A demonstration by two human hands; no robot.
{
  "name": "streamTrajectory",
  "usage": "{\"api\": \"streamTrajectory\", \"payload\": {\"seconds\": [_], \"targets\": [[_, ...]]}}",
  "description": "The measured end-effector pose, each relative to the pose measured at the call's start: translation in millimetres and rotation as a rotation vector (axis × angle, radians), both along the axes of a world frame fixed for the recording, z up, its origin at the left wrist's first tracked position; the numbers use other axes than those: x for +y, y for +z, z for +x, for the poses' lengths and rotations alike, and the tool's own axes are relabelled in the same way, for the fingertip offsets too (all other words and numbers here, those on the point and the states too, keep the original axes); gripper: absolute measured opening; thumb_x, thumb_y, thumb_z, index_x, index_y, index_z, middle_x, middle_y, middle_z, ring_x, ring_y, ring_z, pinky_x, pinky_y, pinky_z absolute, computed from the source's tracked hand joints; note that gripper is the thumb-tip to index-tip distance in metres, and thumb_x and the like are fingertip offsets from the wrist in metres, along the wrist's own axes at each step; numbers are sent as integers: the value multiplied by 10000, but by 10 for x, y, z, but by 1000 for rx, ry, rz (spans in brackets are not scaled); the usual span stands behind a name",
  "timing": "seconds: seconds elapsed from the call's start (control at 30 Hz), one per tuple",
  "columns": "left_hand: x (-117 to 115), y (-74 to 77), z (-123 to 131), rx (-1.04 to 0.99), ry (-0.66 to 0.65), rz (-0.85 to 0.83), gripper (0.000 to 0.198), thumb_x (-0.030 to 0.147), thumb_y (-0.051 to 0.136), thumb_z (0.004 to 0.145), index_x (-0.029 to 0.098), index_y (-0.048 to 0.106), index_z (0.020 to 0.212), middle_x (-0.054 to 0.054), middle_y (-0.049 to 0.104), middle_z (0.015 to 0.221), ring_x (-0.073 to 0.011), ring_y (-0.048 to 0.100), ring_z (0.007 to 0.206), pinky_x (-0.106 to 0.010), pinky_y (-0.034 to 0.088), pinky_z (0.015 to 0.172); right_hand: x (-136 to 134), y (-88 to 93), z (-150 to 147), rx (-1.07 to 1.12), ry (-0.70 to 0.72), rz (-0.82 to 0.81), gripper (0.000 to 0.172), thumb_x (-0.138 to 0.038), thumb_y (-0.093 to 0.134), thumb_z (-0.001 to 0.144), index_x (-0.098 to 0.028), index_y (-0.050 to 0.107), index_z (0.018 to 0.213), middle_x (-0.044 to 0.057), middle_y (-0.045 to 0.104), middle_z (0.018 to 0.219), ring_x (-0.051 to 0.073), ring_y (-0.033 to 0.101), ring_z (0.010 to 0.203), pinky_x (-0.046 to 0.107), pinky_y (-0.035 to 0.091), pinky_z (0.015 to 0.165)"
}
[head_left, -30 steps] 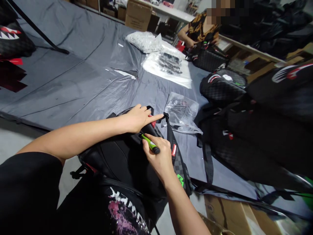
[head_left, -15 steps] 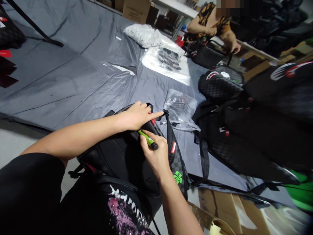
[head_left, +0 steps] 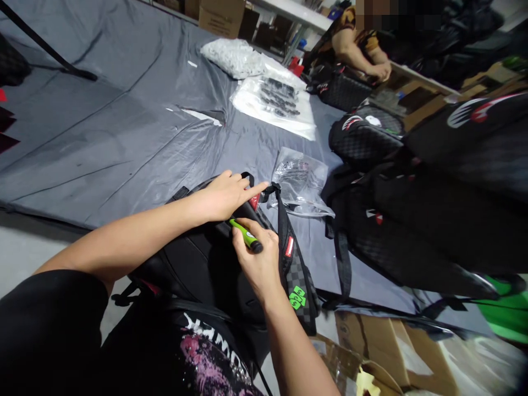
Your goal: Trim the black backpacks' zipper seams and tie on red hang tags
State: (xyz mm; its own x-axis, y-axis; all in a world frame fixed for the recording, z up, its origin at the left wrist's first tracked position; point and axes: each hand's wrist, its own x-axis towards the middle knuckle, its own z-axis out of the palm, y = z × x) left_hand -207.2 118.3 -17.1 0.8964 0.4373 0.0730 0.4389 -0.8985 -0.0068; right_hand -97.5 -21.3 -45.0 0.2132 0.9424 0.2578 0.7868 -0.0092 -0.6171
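A black backpack [head_left: 193,261] with a checkered side and green patches lies at the table's near edge, against my body. My left hand [head_left: 225,199] rests on its upper part, index finger stretched toward the black strap buckle. My right hand [head_left: 259,258] is closed round a green pen-shaped tool [head_left: 246,235] with a black end. The tool's tip meets the bag just below my left hand, where I cannot make it out. A strap with a red label [head_left: 289,246] runs beside my right hand.
A clear plastic bag [head_left: 301,179] lies beyond the backpack. Farther off are a white packet with black parts [head_left: 274,107] and a white bag [head_left: 233,58]. More black bags [head_left: 412,220] are piled at right. Another person's hands [head_left: 379,70] handle a bag. Cardboard boxes [head_left: 371,341] stand below.
The view has shifted slightly. My hands keep nearly the same places on the backpack, with the green tool still in my right hand. The other person's hands have come together.
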Motion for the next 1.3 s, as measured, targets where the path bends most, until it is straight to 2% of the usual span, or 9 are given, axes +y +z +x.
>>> {"api": "streamTrajectory", "payload": {"seconds": [0.13, 0.3, 0.4, 0.77, 1.3], "targets": [[0, -11, 0, -16, 2, 3, 736, 191, 538, 866, 166, 229, 1533, -137, 594, 1264, -275, 530, 1102, -367, 335, 883, -3, 9, 11, 41, -51, -12, 154, -333, 604, 859, -208, 686, 895, 30, 749, 822, 226, 681, 771, 397, 443, 833], [0, -9, 0, -13, 4, -4, 713, 223, 527, 890, 155, 229, 1534, -142, 589, 1274, -285, 531, 1099, -372, 338, 875, 4, -11, 63, 189, 37, -43, 185, -299, 625, 838, -239, 715, 989, 29, 763, 979, 235, 697, 920, 398, 475, 878], [-3, -1, 0, -8, 4, -6, 719, 211, 526, 891, 148, 220, 1538, -140, 589, 1269, -286, 531, 1094, -374, 336, 878, 6, -42, 80, 222, 20, -30, 204, -303, 635, 837, -235, 724, 1009, 37, 760, 1015, 237, 699, 948, 403, 493, 893], [-3, -26, -3, -29, 2, -5, 717, 221, 530, 882, 147, 232, 1530, -146, 594, 1258, -282, 531, 1088, -377, 337, 878, -5, -15, 29, 96, -21, 13, 179, -304, 623, 853, -222, 737, 965, 41, 768, 959, 243, 707, 897, 413, 498, 859], [-18, -17, 3, -34, 17, -11, 712, 186, 530, 877, 143, 242, 1526, -140, 602, 1227, -275, 532, 1073, -373, 334, 864, -73, -18, 32, -64, -82, 84, 180, -324, 614, 863, -206, 737, 922, 54, 766, 913, 233, 699, 859, 415, 434, 873]]}}
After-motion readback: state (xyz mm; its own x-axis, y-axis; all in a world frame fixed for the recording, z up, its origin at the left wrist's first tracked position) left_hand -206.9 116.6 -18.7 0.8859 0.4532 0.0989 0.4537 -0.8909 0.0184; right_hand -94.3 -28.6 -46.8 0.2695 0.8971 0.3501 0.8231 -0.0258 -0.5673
